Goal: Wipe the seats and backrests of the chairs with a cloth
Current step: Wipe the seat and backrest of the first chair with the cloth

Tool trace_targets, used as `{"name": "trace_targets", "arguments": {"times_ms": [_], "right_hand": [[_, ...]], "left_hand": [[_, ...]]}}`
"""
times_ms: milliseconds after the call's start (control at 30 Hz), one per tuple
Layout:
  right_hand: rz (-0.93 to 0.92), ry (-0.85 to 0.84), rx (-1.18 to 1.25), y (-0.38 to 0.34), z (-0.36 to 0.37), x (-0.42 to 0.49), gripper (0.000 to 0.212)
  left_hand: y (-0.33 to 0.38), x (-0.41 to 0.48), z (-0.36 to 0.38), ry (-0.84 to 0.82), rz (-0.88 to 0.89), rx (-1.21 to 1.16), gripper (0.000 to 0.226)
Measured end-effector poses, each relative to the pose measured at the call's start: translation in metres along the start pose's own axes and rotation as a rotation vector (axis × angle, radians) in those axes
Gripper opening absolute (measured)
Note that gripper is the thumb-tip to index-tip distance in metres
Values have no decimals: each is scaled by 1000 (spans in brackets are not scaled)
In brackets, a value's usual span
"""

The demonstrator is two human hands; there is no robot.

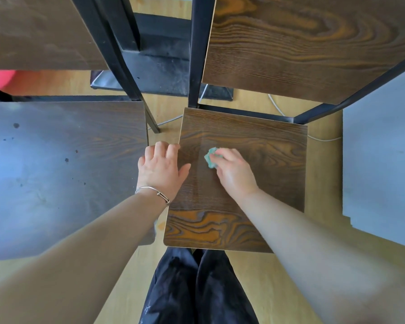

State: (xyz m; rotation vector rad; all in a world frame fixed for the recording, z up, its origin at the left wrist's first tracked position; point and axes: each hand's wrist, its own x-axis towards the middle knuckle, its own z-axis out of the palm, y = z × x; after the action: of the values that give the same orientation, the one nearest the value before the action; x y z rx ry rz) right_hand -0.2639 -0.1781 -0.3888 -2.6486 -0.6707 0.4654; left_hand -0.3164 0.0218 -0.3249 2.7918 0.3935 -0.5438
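Note:
Two wooden chairs with black metal frames stand side by side below me. The right chair's seat [262, 141] has a brown wood grain, and its backrest [302, 43] rises behind it. My right hand [234, 171] grips a small crumpled green cloth [211, 157] and presses it on the middle of that seat. My left hand [160, 167] grips the seat's left edge, fingers curled over it, a silver bracelet on the wrist. The left chair's seat [63, 164] looks dusty with dark spots; its backrest [38, 31] is at the upper left.
A black table base [164, 64] stands on the light wooden floor behind the chairs, with white cables [276, 106] trailing past it. A grey surface [381, 160] lies to the right. Something red [0, 78] shows at the far left. My legs in dark trousers [197, 288] are at the bottom.

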Motion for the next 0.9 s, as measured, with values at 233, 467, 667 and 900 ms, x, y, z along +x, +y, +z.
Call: {"name": "trace_targets", "arguments": {"times_ms": [233,467,667,900], "right_hand": [[67,160,177,-2,-28,51,31],[487,93,634,-22,-10,71,25],[220,-134,630,-43,30,-49,26],[-66,-152,223,-37,59,-159,35]], "left_hand": [[-11,-5,2,-7,16,10,50],[-18,-19,6,-39,56,22,53],[-28,-47,16,-58,58,72,49],[-19,-91,42,-102,59,88,52]]}}
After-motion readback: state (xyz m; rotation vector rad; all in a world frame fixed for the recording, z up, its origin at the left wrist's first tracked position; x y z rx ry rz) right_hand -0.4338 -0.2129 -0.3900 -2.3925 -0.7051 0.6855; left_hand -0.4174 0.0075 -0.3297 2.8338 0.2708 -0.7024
